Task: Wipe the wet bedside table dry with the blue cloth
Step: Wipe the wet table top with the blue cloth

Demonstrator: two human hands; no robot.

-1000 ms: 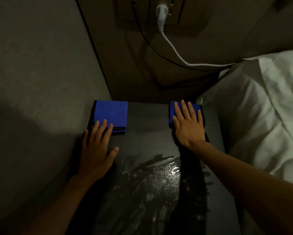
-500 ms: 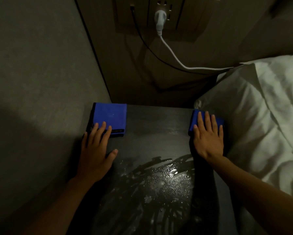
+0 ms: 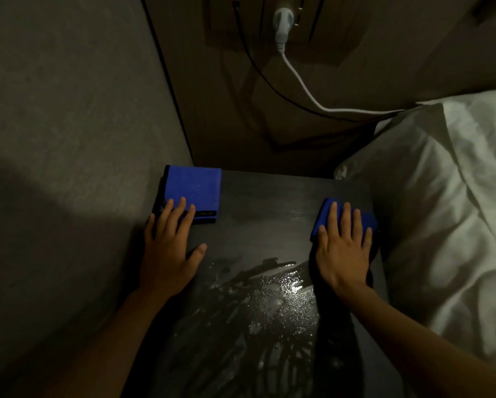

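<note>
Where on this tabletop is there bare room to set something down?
Bare dry patch: the back middle of the bedside table, between the folded blue cloth and the cloth under the right hand. In front, water covers it; the left hand fills the left edge.

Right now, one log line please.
right hand flat on cloth | left hand on second cloth | puddle unwiped

Head-worn view — downward, close above bedside table [image 3: 269, 202]

Two blue cloths [image 3: 193, 186] [image 3: 325, 215] — dark grey table [image 3: 269, 202], white pillow [image 3: 442, 196].
</note>
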